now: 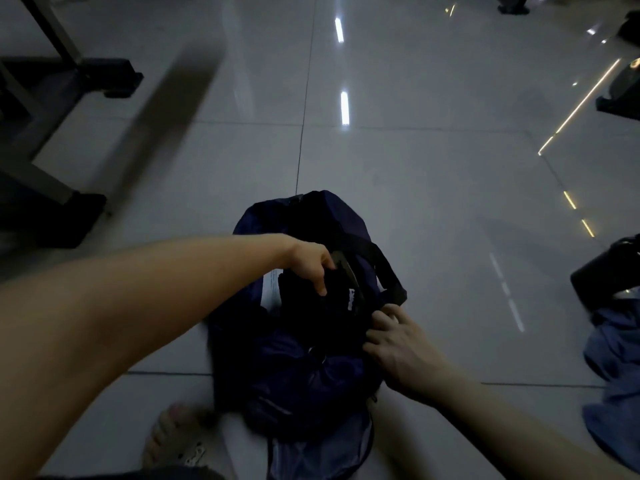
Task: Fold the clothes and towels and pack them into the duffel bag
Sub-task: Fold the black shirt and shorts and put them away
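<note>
Left hand [307, 260] grips garment [337, 306] — fingertips buried in bag [294, 362]

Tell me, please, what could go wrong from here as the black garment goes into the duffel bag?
The left hand grips the black garment at the duffel bag mouth; pushing it down hard could undo its fold. The right hand pinches just one edge of the limp bag, so the opening may sag shut, and the black strap beside it might snag the garment. The blue clothes on the floor also need room.
</note>
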`<state>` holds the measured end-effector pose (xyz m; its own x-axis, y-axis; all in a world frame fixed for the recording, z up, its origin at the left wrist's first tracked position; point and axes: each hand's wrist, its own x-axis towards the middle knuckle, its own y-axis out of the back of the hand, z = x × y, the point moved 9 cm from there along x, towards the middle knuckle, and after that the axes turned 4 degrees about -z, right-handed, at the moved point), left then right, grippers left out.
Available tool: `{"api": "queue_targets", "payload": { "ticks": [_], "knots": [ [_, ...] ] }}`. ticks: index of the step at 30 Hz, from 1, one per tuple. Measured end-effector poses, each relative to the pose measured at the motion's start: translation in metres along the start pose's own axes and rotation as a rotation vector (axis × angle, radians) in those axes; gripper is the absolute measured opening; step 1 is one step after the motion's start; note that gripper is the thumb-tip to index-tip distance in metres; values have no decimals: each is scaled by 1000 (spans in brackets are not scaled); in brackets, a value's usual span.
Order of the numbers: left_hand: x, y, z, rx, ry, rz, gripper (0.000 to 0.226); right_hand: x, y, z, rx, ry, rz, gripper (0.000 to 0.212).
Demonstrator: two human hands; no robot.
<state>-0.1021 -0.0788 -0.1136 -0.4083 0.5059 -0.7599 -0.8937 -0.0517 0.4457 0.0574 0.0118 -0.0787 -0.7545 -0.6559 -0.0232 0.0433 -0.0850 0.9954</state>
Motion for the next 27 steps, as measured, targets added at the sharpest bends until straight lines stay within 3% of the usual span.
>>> {"api": "queue_targets", "payload": {
  "ticks": [5, 9, 11, 14, 21, 24, 27],
  "knots": [
    [-16, -15, -31, -52, 3, 413, 53, -4, -14, -1, -11, -38, -34, 28],
    [-40, -30, -35, 54, 76, 762, 39, -2, -11, 0, -4, -51, -36, 20],
    [-42, -38, -28, 81, 27, 838, 33, -2, -10, 0, -4, -64, -48, 16],
    [-33, -48, -20, 110, -79, 822, 38, -4, -10, -1, 5, -92, -93, 13],
    [-4, -62, -20, 34, -69, 513, 43, -10, -5, -4, -17, -144, -118, 17],
    [0, -64, -17, 207, -54, 540, 41, -13, -8, -2, -36, -156, -127, 26],
    [-6, -69, -15, 341, -29, 665, 55, -12, -5, 0, -21, -152, -99, 28]
  ]
}}
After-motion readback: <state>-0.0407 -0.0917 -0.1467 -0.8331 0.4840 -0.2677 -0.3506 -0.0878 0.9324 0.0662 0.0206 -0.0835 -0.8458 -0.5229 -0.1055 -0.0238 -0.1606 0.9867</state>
